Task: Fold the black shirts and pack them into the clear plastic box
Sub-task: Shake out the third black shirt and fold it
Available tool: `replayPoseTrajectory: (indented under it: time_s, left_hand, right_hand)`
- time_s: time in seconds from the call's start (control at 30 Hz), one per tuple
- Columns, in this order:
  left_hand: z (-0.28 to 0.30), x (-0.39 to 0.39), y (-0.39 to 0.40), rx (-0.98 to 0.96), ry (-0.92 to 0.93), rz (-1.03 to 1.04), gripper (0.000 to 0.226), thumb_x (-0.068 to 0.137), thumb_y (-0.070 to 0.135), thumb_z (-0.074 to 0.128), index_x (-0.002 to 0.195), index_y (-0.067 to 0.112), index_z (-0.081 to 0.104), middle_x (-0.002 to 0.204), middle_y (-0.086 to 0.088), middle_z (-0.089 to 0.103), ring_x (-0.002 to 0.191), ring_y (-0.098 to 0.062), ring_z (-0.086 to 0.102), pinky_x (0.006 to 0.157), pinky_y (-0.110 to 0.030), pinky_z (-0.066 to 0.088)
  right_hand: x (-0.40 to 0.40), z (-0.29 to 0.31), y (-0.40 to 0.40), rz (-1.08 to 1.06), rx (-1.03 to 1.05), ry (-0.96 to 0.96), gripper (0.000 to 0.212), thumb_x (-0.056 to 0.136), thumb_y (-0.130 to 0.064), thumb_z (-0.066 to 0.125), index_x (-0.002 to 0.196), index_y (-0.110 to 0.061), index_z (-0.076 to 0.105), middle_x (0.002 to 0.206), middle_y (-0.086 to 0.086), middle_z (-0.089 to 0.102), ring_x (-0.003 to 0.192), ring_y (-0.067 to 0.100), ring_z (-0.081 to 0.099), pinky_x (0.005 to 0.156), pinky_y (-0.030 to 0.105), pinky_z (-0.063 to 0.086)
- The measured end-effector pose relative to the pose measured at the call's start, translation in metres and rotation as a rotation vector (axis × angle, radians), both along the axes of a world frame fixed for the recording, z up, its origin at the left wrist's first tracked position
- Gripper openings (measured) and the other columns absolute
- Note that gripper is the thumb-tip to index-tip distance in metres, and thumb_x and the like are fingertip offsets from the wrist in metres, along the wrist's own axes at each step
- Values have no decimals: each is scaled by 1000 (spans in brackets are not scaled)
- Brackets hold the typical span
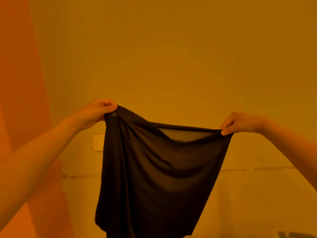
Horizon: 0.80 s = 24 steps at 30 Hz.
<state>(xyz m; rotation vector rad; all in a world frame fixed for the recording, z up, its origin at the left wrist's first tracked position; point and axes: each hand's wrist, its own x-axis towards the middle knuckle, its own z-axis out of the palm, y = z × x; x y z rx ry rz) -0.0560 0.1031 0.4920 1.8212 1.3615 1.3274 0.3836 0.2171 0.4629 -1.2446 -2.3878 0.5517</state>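
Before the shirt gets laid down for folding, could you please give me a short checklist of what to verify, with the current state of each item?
1. Left hand has a firm hold on the black shirt: ok, it grips a bunched top corner.
2. Right hand holds the other corner: ok, its fingers pinch the edge.
3. Top edge stretched level: not ok, the left corner sits higher and the edge sags between the hands.
4. Fabric hanging flat: not ok, diagonal folds run down from the left corner.
5. Surface ready to lay it on: cannot tell, none is in view.
6. Clear plastic box within reach: cannot tell, not in view.
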Motion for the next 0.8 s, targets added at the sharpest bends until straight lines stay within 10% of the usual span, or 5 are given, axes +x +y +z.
replayPoseTrajectory:
  time_s: [0.2, 0.37, 0.47, 0.6, 0.8]
  left_hand:
    - [9, 24, 3, 50, 150, 73, 34, 91, 11, 54, 62, 24, 67, 57, 12, 57, 58, -2, 49, 57, -18, 34]
    - [9, 82, 14, 35, 320, -39, 20, 90, 12, 57, 73, 22, 62, 57, 12, 56, 58, 0, 49, 54, -16, 35]
    - [11, 94, 14, -7, 359, -110, 17, 90, 13, 56, 75, 20, 62, 57, 14, 60, 58, 2, 54, 55, -13, 41]
    - [18, 86, 7, -3, 356, -87, 17, 91, 12, 55, 77, 19, 61, 54, 17, 60, 52, 6, 52, 48, -7, 39]
    - [18, 43, -1, -43, 308, -29, 21, 93, 12, 51, 73, 17, 58, 56, 16, 58, 55, 5, 52, 52, -10, 39]
  right_hand:
    - [2, -8, 3, -91, -61, -87, 9, 82, -20, 70, 88, -26, 73, 86, 10, 66, 52, 2, 53, 53, 17, 45]
    - [-97, -5, -33, 341, -175, 389, 67, 56, -47, 79, 117, -30, 57, 109, -10, 68, 97, 3, 63, 85, 22, 50]
    - [-155, -13, -47, 492, -268, 511, 69, 66, -31, 72, 130, -23, 48, 124, 1, 60, 111, 12, 58, 94, 25, 45]
    - [-185, -24, -45, 546, -338, 646, 38, 63, -27, 75, 99, -16, 66, 92, -5, 71, 92, 12, 66, 87, 32, 48]
    - [-180, -38, -31, 672, -638, 646, 61, 44, -46, 89, 91, -11, 73, 91, 1, 72, 84, 11, 68, 75, 22, 53]
